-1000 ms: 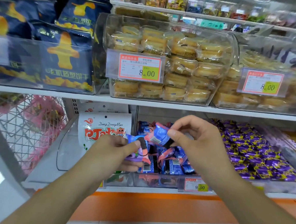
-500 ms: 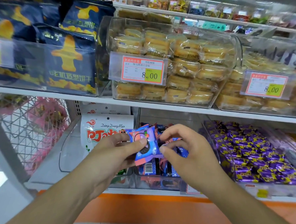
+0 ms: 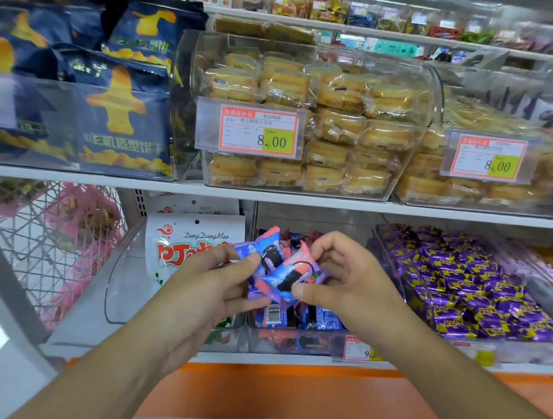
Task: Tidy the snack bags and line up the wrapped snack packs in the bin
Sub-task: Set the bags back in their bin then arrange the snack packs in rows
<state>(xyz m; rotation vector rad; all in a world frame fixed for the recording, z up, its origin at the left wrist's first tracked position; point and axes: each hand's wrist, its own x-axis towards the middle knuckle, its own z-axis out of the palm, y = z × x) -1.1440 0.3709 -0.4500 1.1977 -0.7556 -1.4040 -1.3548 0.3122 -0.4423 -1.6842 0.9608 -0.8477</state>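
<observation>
My left hand [image 3: 208,283] grips a small stack of blue-and-pink wrapped snack packs [image 3: 266,254] just above the clear bin [image 3: 275,342] on the lower shelf. My right hand [image 3: 346,276] pinches another pack [image 3: 288,277], lying tilted against that stack. Both hands hover over the bin's front half. More blue packs [image 3: 306,318] lie loose in the bin below my fingers, partly hidden by my hands. A white snack bag with red lettering [image 3: 187,243] stands upright in the bin to the left.
A bin of purple wrapped candies [image 3: 464,279] sits right of the working bin. Clear tubs of yellow cakes [image 3: 312,117] and dark blue snack bags [image 3: 119,115] fill the shelf above. A wire basket with pink items [image 3: 55,240] stands at left. An orange base strip [image 3: 278,388] runs below.
My right hand has brought its pack down and left against the stack in my left hand. Both hands have drawn closer together, and the camera has tilted slightly.
</observation>
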